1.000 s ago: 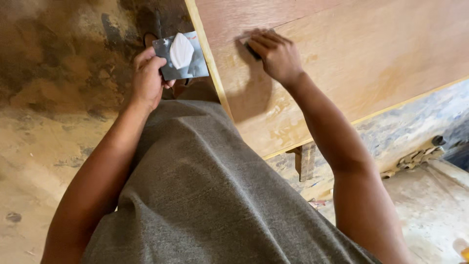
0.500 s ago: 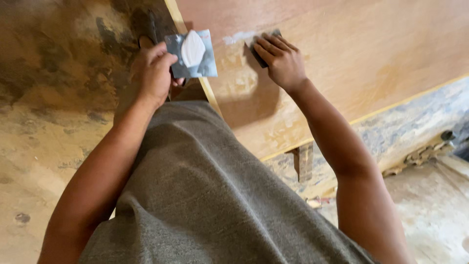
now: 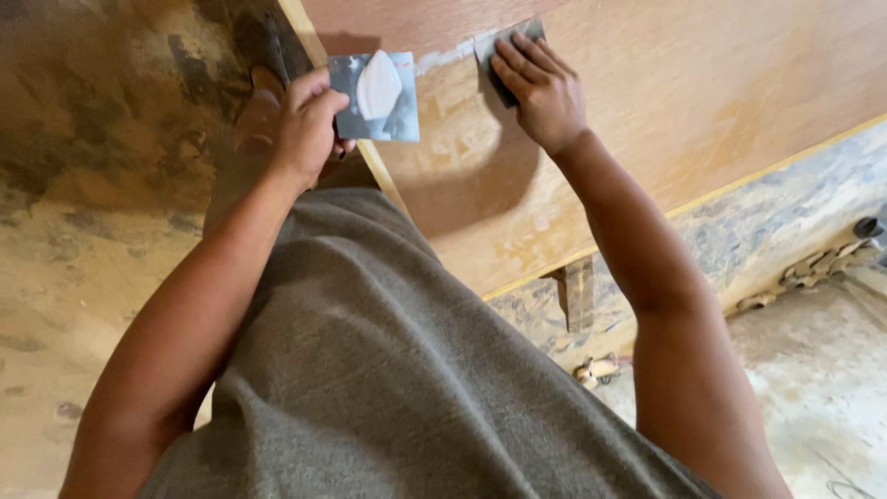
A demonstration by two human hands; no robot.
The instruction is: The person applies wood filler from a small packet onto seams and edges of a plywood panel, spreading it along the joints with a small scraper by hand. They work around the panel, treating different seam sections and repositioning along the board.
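- Landmark: plywood board [image 3: 702, 111], large, pale brown, lying flat, with a light edge strip along its near side.
- Right hand [image 3: 545, 88] lies on the board near its far left part, fingers [image 3: 517, 69] spread flat and pressed down on a dark scraper blade [image 3: 504, 42].
- The blade touches the board surface; only its upper part shows beyond the fingertips.
- A pale streak of filler [image 3: 443, 60] runs on the board just left of the blade.
- Left hand [image 3: 305, 125] is off the board, just beside its left edge, closed around the edge of a small grey metal plate [image 3: 374, 97].
- The plate is held roughly level and overlaps the board's left edge; a white dab of putty [image 3: 379, 83] sits on its middle.
- Grey shirt [image 3: 388, 370] fills the foreground below the board.
- Stained concrete floor [image 3: 102, 185] lies left of the board; a wood block [image 3: 577, 291] shows under the board's near edge.
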